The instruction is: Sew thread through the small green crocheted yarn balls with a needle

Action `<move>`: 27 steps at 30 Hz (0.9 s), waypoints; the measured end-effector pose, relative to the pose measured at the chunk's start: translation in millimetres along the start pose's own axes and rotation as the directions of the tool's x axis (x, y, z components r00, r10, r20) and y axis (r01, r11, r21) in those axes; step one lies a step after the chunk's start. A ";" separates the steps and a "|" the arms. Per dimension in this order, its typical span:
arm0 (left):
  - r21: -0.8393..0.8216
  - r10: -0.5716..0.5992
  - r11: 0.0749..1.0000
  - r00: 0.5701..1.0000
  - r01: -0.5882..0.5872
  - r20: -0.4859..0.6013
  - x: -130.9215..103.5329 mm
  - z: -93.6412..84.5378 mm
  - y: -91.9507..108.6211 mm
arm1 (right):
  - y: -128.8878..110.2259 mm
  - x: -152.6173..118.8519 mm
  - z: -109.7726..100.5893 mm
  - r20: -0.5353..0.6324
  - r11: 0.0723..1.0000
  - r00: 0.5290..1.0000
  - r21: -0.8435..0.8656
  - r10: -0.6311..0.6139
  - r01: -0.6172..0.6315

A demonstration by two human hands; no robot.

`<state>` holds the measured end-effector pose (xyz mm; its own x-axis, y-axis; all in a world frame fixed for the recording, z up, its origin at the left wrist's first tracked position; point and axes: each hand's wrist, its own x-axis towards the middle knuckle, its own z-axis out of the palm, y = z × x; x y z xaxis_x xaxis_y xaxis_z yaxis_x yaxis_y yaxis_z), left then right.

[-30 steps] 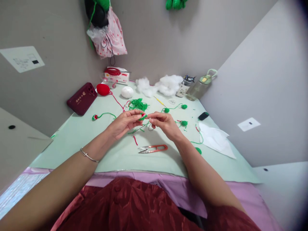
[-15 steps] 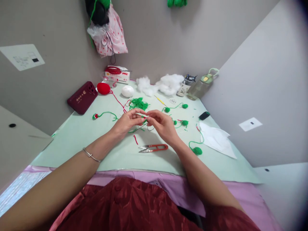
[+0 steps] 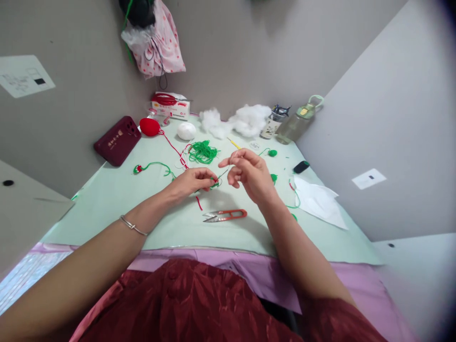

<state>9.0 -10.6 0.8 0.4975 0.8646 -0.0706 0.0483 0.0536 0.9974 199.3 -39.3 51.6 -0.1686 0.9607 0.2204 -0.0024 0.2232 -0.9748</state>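
My left hand (image 3: 192, 183) pinches a small green and red yarn piece (image 3: 215, 182) between thumb and fingertips, just above the table. Out of that piece a thin needle (image 3: 223, 173) slants up to the right. My right hand (image 3: 252, 175) is lifted to the right of it, its index finger stretched out and the others loosely bent, holding nothing that I can see. Thread snips (image 3: 230, 215) with an orange-red handle lie below the hands. A short red yarn scrap (image 3: 198, 203) is left of the blades. Behind my hands is a loose heap of green yarn (image 3: 204, 152).
Farther back lie a red yarn ball (image 3: 149, 127), a white ball (image 3: 186, 131) and white stuffing (image 3: 249, 121). A dark red phone (image 3: 118, 141) leans at left. At right are a bottle (image 3: 296, 124), a pen cup (image 3: 271, 125), a black object (image 3: 301, 166) and white paper (image 3: 318, 202).
My right hand has let go of the yarn piece and moved up and right, its fingers opening. The left hand keeps its pinch. The needle now shows clearly. The view has shifted slightly.
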 end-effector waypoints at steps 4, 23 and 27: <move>-0.029 -0.046 0.999 0.999 0.046 0.000 0.5 -3.6 -2.1 | -9.2 8.3 -21.9 -0.103 0.975 0.990 0.206 0.100 -0.077; -0.127 -0.122 0.984 0.991 0.127 0.049 -2.4 -7.0 5.6 | -6.5 26.2 -92.1 -0.692 0.935 0.711 0.159 -0.123 0.316; -0.129 -0.119 0.984 0.991 0.125 0.055 -2.2 -7.4 4.5 | -8.6 23.8 -94.9 -0.706 0.928 0.695 0.156 -0.134 0.338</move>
<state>1.8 -8.6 5.6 0.5349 0.8235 -0.1890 -0.0022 0.2251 0.9743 288.9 -2.7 68.7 0.5794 0.7541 0.3092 -0.2133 0.5064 -0.8355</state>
